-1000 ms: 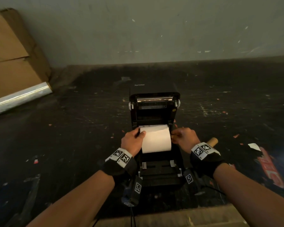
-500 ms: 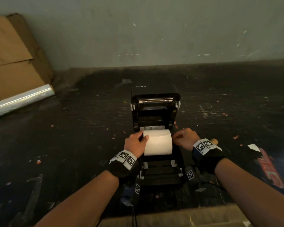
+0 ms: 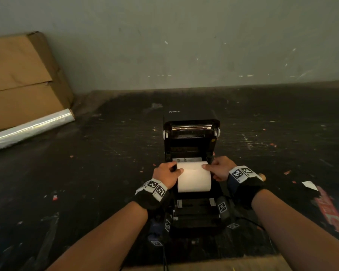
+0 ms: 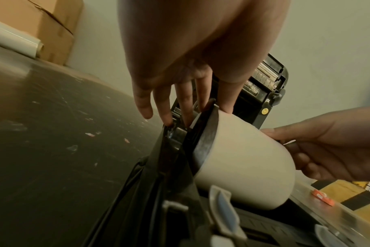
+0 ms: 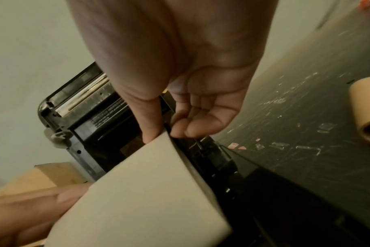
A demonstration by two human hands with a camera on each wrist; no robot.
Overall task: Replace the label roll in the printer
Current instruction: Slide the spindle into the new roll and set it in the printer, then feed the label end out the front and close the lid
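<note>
The black printer [image 3: 192, 133] stands on the dark table with its lid [image 5: 84, 103] tipped up. A white label roll [image 3: 194, 178] lies across its open bay. My left hand [image 3: 167, 176] holds the roll's left end. Its thumb lies on the roll [image 4: 243, 167] and its fingers [image 4: 186, 107] reach down outside the black side guide. My right hand [image 3: 219, 169] holds the right end, thumb on top of the roll [image 5: 148, 192], fingers [image 5: 192, 128] curled at the end face. The bay floor under the roll is hidden.
An empty brown cardboard core [image 5: 365, 108] lies on the table just right of the printer. A cardboard box [image 3: 22, 75] and a roll of clear film [image 3: 27, 130] sit at the back left. A white paper scrap [image 3: 309, 185] and a red scrap [image 3: 329, 214] lie at the right.
The roll has settled a little deeper into the bay between both hands. My right thumb has slid onto the top of the roll. A strip of labels now shows behind the roll.
</note>
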